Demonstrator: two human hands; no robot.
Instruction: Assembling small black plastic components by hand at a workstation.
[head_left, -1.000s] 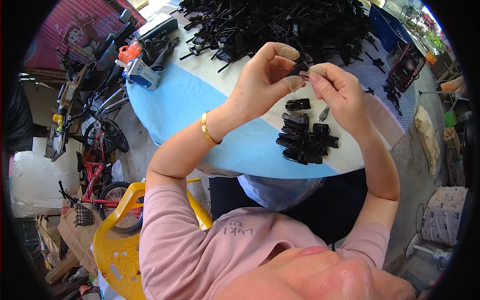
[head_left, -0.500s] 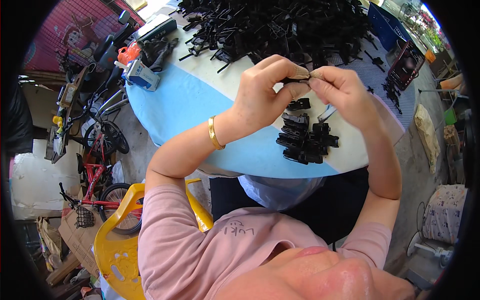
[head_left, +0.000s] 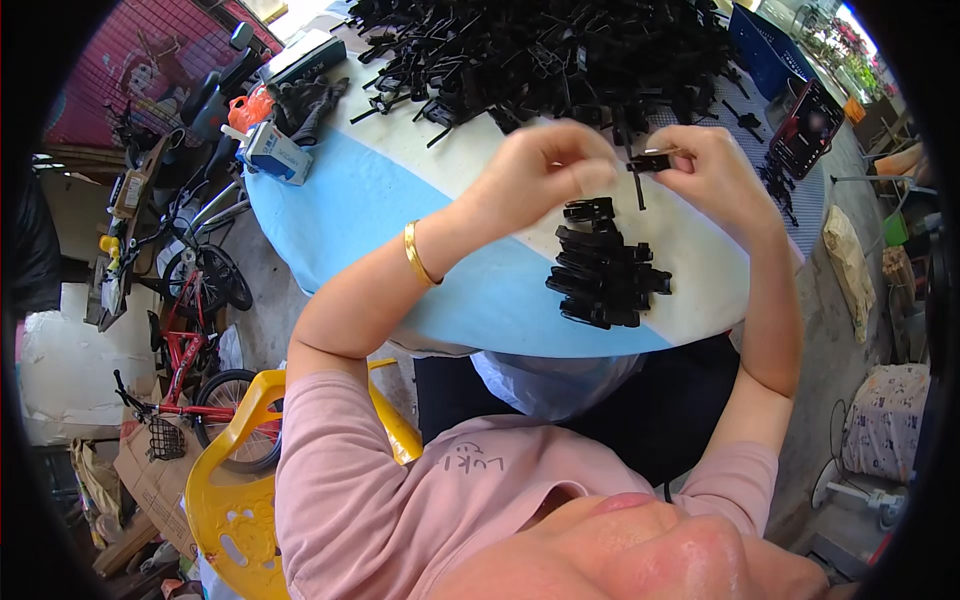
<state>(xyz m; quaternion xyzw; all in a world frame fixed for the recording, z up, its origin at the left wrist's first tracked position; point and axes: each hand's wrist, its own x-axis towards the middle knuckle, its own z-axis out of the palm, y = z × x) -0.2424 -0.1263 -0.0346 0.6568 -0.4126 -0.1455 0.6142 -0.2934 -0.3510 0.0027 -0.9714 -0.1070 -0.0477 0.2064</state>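
My right hand [head_left: 715, 180] pinches a small black plastic part [head_left: 652, 163] between thumb and fingers; a thin black stem points down from it. To its left my left hand [head_left: 545, 178], with a gold bangle on the wrist, hovers over the table, apart from that part. Its fingertips are smeared by motion, so whether they hold anything does not show. Below both hands, a cluster of several black plastic pieces [head_left: 605, 270] lies stacked in rows near the table's front edge. A big heap of similar black parts with thin stems [head_left: 550, 60] covers the far side.
A blue-and-white cloth [head_left: 340, 220] covers the round table. At its left stand a blue-and-white carton [head_left: 275, 152] and an orange-red bag [head_left: 252, 107]. Far right are a blue basket [head_left: 770, 50] and a phone-like screen [head_left: 808, 125]. A yellow chair [head_left: 235, 480] stands at lower left.
My hands were together at one small dark piece; now they have parted, the right keeping the black part and the left moving away. A silvery thing under my right hand no longer shows.
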